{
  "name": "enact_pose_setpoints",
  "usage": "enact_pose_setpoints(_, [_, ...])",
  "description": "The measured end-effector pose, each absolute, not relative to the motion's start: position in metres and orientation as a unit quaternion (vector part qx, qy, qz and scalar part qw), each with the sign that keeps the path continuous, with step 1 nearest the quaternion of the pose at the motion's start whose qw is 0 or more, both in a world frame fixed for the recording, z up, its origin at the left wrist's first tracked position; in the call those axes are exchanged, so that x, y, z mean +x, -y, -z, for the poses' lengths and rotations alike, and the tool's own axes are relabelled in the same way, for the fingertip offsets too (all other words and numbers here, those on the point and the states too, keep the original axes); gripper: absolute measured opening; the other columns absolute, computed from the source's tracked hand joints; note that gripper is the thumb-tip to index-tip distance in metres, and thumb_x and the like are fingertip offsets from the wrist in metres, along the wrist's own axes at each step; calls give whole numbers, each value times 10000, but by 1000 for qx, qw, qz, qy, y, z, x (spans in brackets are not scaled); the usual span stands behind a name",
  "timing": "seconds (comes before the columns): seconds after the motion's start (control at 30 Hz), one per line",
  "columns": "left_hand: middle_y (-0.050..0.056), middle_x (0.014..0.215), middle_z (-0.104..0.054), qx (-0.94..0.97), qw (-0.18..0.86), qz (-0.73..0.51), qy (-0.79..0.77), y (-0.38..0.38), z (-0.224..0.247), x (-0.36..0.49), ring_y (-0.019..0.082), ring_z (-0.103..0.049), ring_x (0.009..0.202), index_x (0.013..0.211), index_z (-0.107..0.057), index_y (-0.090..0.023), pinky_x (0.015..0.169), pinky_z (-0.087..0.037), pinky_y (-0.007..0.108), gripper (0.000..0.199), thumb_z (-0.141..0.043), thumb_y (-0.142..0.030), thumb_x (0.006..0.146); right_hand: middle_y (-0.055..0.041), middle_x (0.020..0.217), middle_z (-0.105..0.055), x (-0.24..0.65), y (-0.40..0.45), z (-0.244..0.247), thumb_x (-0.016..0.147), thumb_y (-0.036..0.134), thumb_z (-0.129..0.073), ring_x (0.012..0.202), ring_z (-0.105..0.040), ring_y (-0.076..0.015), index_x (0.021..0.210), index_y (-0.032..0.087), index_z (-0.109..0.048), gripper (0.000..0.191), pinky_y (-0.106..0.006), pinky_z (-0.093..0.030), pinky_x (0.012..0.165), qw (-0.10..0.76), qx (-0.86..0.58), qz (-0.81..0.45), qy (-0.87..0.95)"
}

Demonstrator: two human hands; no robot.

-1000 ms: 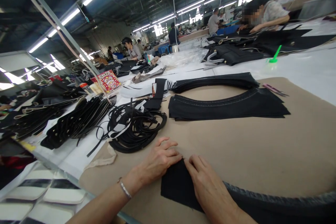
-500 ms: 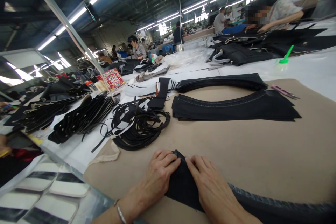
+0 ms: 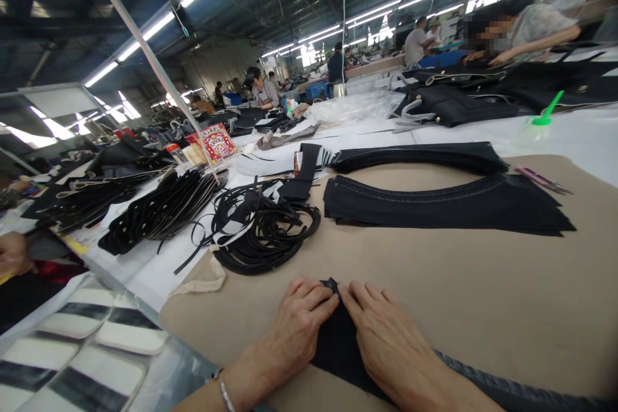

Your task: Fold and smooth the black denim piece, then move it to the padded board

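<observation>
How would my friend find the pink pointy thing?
Find the big brown mat. Near its far right edge, beside the right ends of the black curved stacks, lies a thin tool. It's pink and slim; those stacks are black and wide.

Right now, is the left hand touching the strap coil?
Apart: the head view shows bare brown mat between the left hand and the strap coil.

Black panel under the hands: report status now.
Left hand and right hand on black panel, fingertips close together at its far corner. Panel partly hidden by hands. Coiled black strips beyond, apart from panel.
</observation>
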State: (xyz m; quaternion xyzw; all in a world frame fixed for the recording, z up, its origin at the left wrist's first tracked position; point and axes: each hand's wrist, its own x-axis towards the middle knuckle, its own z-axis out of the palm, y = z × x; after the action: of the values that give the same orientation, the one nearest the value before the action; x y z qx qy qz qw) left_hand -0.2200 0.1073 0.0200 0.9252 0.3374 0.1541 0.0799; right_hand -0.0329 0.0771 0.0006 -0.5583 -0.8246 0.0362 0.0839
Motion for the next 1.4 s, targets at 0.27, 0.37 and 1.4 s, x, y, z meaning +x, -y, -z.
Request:
enact_pose_setpoints(0.27, [65, 1150, -644, 926, 70, -163, -334, -107, -20, -221, 221, -521, 1081, 1282, -546, -200, 964, -394, 407, 396, -396, -97, 930, -146, 1334, -540, -34, -82, 16, 841, 139, -399, 1106, -516, -311, 1402, 117, -461, 565, -517, -373, 986, 105, -535, -8, 838])
enact_pose_setpoints(0.37, [76, 1146, -644, 927, 64, -165, -330, -107, -19, -222, 215, -519, 1088, 1270, -553, -190, 964, -398, 401, 395, -404, -90, 918, -146, 1378, -509, -32, -81, 28, 847, 172, -406, 1176, -488, -325, 1431, 124, -422, 587, -552, -331, 1036, 136, -526, 6, 840])
enact_pose_setpoints(1.4, [61, 1102, -564, 875, 75, -225, -422, -101, -29, -199, 237, -485, 1087, 936, -661, -224, 912, -367, 447, 318, -432, -24, 842, -46, 993, -602, 9, -61, -35, 873, 226, -588, 945, -546, -237, 988, 211, -596, 116, -399, -414, 861, 163, -576, -150, 787])
